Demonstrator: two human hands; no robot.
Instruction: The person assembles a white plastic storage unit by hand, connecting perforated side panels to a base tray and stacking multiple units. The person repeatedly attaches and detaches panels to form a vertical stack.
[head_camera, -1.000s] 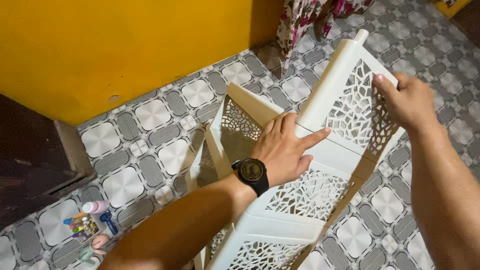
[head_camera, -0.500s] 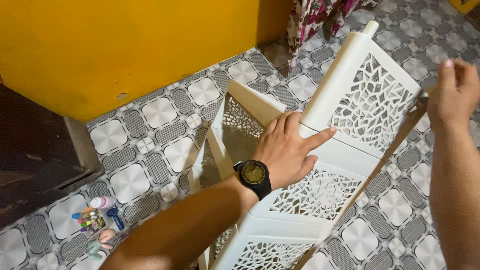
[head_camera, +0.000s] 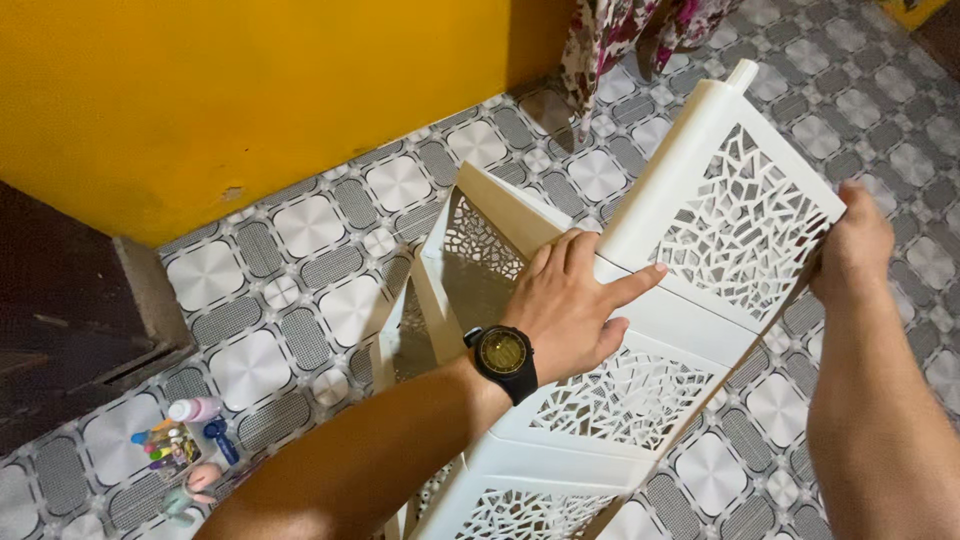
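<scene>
Patterned grey floor tiles (head_camera: 300, 225) are running under a yellow wall (head_camera: 250, 90), with small toiletries (head_camera: 185, 440) lying at far left. Centre, the left hand (head_camera: 570, 300) is pressing flat, fingers spread, on the white lattice rack (head_camera: 610, 400). At right, the right hand (head_camera: 850, 250), lifted clear half a second ago, is now closing on the upper lattice panel (head_camera: 740, 215)'s edge, seemingly gripping it.

Left hand (head_camera: 570, 305) and right hand (head_camera: 850, 250) grip white lattice rack (head_camera: 690, 250).
</scene>
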